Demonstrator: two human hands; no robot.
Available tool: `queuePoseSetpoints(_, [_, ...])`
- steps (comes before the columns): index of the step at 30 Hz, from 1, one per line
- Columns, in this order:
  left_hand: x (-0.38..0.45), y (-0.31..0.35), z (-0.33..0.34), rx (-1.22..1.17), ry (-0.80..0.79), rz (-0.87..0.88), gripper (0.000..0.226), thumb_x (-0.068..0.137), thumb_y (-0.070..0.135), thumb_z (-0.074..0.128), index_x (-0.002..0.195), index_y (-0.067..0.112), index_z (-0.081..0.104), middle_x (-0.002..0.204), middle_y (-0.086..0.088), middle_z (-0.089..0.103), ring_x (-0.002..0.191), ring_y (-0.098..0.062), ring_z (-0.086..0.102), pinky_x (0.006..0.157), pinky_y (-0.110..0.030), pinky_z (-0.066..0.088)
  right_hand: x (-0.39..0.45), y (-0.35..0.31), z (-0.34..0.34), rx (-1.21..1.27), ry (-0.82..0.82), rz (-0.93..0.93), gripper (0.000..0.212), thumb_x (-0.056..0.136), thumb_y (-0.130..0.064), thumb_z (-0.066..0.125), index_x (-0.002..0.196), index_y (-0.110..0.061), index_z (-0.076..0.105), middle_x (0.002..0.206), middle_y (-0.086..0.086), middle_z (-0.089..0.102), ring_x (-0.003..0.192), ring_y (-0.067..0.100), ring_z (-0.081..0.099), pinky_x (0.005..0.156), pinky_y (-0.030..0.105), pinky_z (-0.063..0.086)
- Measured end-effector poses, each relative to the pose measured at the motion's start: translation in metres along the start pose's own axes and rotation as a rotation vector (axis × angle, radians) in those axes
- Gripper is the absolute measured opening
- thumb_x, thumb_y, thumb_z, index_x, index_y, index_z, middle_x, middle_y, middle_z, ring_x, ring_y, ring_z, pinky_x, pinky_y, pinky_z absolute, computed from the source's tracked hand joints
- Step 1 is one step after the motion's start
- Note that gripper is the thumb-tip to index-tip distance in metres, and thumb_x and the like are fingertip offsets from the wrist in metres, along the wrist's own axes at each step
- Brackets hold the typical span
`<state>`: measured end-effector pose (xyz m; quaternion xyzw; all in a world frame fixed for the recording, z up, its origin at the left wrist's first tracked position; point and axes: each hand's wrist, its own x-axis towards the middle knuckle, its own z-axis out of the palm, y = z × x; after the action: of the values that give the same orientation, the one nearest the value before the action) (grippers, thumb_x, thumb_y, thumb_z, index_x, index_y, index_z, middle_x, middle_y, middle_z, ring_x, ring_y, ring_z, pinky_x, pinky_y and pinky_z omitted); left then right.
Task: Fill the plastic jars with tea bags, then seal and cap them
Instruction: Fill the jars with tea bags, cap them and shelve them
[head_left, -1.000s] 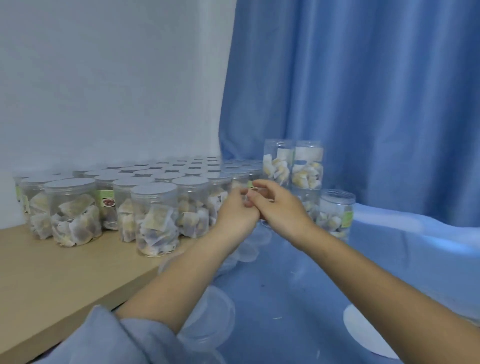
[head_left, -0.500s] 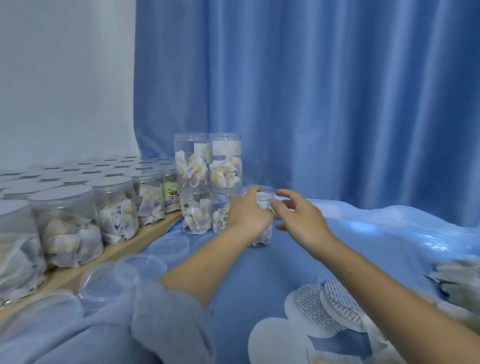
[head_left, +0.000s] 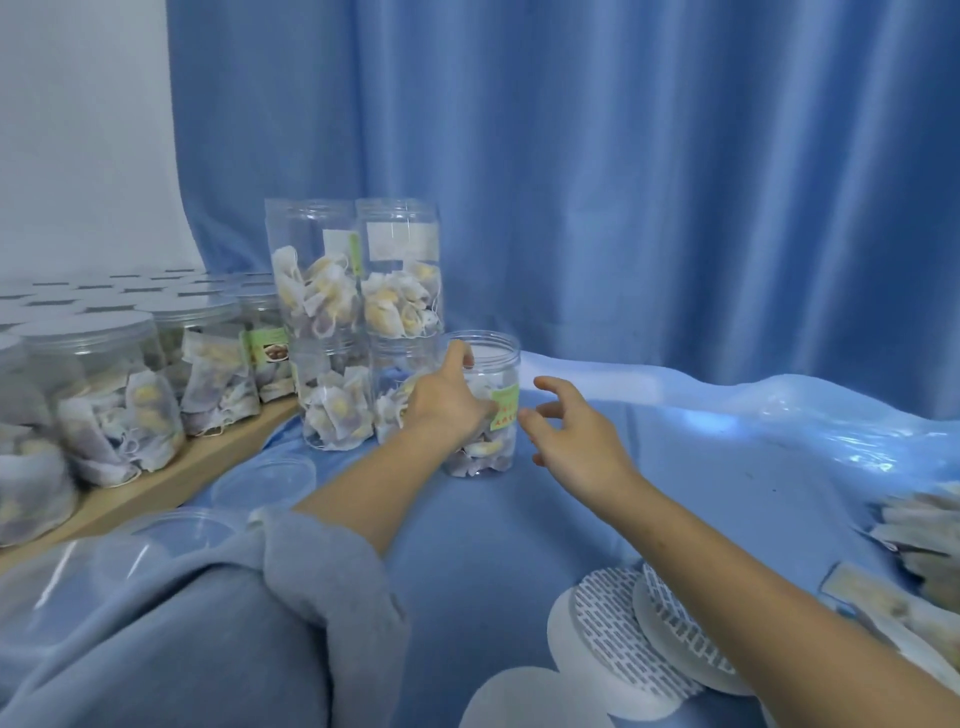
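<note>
Blue cloth (head_left: 467, 530) below, curtain behind; left grip (head_left: 447, 402) curled round open jar (head_left: 485, 410); right grip (head_left: 566, 431) slack, empty; sealing next, probably needing a liner (head_left: 613, 644).

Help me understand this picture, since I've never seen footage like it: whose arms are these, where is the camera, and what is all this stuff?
There is no machine here. A person wears a camera on the head, looking forward and down at their own arms. The left hand grips an open jar holding tea bags, which stands on a blue cloth. The right hand hovers beside the jar, fingers spread, holding nothing. Left of it stand stacked jars, and capped jars fill a wooden shelf. Clear lids lie on the cloth. Round seal discs lie near the bottom, and loose tea bags at the right edge.
</note>
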<state>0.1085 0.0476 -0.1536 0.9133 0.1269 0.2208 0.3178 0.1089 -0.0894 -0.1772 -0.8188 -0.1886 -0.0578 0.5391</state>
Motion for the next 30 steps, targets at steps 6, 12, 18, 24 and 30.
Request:
queuePoseSetpoints(6, [-0.009, -0.003, -0.005, -0.052, 0.019, 0.068, 0.035, 0.086, 0.029, 0.065, 0.091, 0.020, 0.032, 0.061, 0.001, 0.037, 0.058, -0.017, 0.039, 0.049, -0.028, 0.026, 0.004, -0.007, 0.001, -0.091, 0.029, -0.118, 0.063, 0.090, -0.023, 0.058, 0.144, -0.033, 0.026, 0.112, 0.000, 0.049, 0.094, 0.015, 0.054, 0.062, 0.011, 0.033])
queuePoseSetpoints(12, [-0.040, 0.005, -0.038, -0.089, -0.006, 0.125, 0.034, 0.085, 0.031, 0.066, 0.091, 0.020, 0.034, 0.058, 0.002, 0.036, 0.051, -0.015, 0.036, 0.048, -0.028, 0.029, -0.012, -0.031, -0.005, -0.173, -0.024, -0.201, 0.062, 0.086, -0.030, 0.065, 0.139, -0.034, 0.033, 0.105, 0.005, 0.055, 0.071, 0.008, 0.048, 0.062, 0.014, 0.032])
queuePoseSetpoints(18, [-0.091, 0.014, -0.084, -0.105, 0.000, 0.113, 0.034, 0.085, 0.029, 0.066, 0.093, 0.021, 0.034, 0.060, -0.002, 0.038, 0.052, -0.016, 0.037, 0.047, -0.026, 0.028, -0.050, -0.057, -0.006, -0.078, -0.036, -0.278, 0.048, 0.080, -0.023, 0.072, 0.117, -0.027, 0.041, 0.091, 0.006, 0.064, 0.079, 0.021, 0.063, 0.073, 0.028, 0.048])
queuePoseSetpoints(24, [-0.146, 0.009, -0.106, -0.189, 0.056, 0.052, 0.032, 0.085, 0.022, 0.066, 0.096, 0.020, 0.036, 0.058, 0.001, 0.035, 0.050, -0.014, 0.034, 0.047, -0.027, 0.024, -0.097, -0.072, 0.006, -0.069, -0.092, -0.312, 0.048, 0.080, -0.025, 0.072, 0.115, -0.028, 0.039, 0.098, 0.006, 0.062, 0.083, 0.023, 0.063, 0.079, 0.038, 0.051])
queuePoseSetpoints(30, [-0.194, 0.004, -0.095, -0.410, 0.180, -0.092, 0.033, 0.087, 0.009, 0.061, 0.097, 0.024, 0.034, 0.089, 0.004, 0.047, 0.074, -0.019, 0.046, 0.049, -0.022, 0.034, -0.134, -0.070, 0.019, -0.070, -0.124, -0.305, 0.048, 0.081, -0.026, 0.070, 0.115, -0.029, 0.037, 0.092, 0.000, 0.056, 0.072, 0.013, 0.058, 0.069, 0.028, 0.047])
